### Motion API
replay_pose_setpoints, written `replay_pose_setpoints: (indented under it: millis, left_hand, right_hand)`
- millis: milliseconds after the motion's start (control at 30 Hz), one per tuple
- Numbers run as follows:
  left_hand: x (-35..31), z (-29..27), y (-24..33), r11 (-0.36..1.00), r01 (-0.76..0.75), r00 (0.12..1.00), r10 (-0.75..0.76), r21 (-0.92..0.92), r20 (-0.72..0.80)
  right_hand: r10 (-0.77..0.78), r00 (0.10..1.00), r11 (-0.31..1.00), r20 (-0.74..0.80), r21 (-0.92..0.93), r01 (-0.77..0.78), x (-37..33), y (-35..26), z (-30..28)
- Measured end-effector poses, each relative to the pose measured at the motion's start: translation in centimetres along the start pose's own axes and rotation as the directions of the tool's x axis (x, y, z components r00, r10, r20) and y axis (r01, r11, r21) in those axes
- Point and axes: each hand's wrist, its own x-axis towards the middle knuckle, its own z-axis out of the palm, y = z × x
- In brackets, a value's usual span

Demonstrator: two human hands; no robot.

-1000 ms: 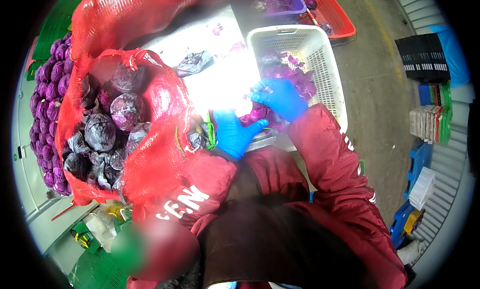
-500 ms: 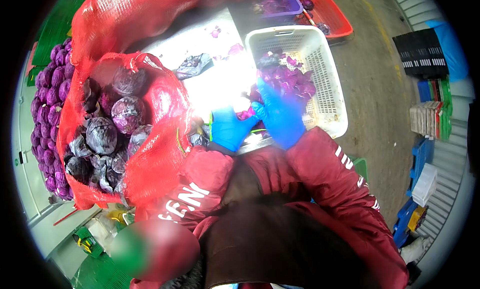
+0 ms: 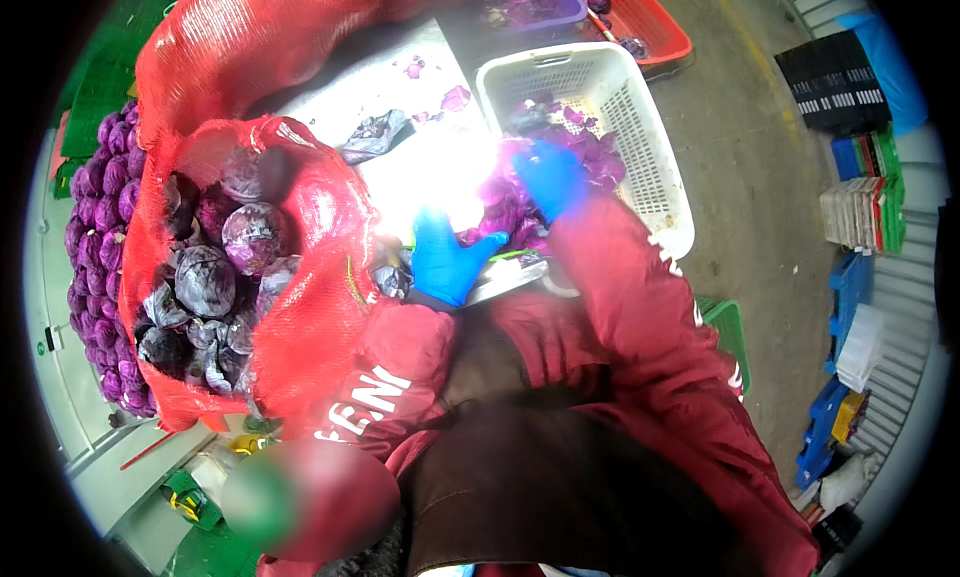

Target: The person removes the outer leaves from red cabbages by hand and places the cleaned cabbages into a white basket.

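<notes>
My left hand, in a blue glove, rests at the near edge of the shiny metal table. Its thumb stands apart from the fingers, and nothing shows in its grip. Purple cabbage leaves lie between my hands, partly washed out by glare. Over the near left part of a white perforated crate is my right hand, also gloved in blue. Motion smears its fingers, so whether it holds anything is unclear. More purple leaves fill part of the crate.
On the left, a red mesh sack gapes around several dark red cabbages. Another full red sack lies behind it. Purple and red crates stand beyond the white one. A dark loose leaf lies on the table.
My right hand has moved away from the left, forward over the white crate's leaves. My left hand has shifted slightly left, its thumb now apart from the right hand. The view has shifted slightly.
</notes>
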Motion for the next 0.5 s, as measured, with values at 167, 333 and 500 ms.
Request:
replay_pose_setpoints:
  millis: [167, 333, 500]
  left_hand:
    - [-0.3, -0.6, -1.7, 0.992, 0.013, 0.99, 0.005, -0.128, 0.139]
    - [3.4, -1.8, -0.1, 0.972, -0.179, 0.97, 0.2, -0.149, 0.14]
    - [-0.2, -0.3, -0.1, 0.949, -0.083, 0.989, 0.042, -0.305, -0.14]
  right_hand:
    - [0.268, 0.956, 0.949, -0.119, -0.136, -0.283, -0.7, 1.7, -1.2]
    - [-0.19, 0.981, 0.921, -0.042, 0.338, 0.193, -1.0, -4.7, -2.7]
    - [0.098, 0.945, 0.936, 0.313, 0.294, -0.195, 0.4, -2.0, -1.7]
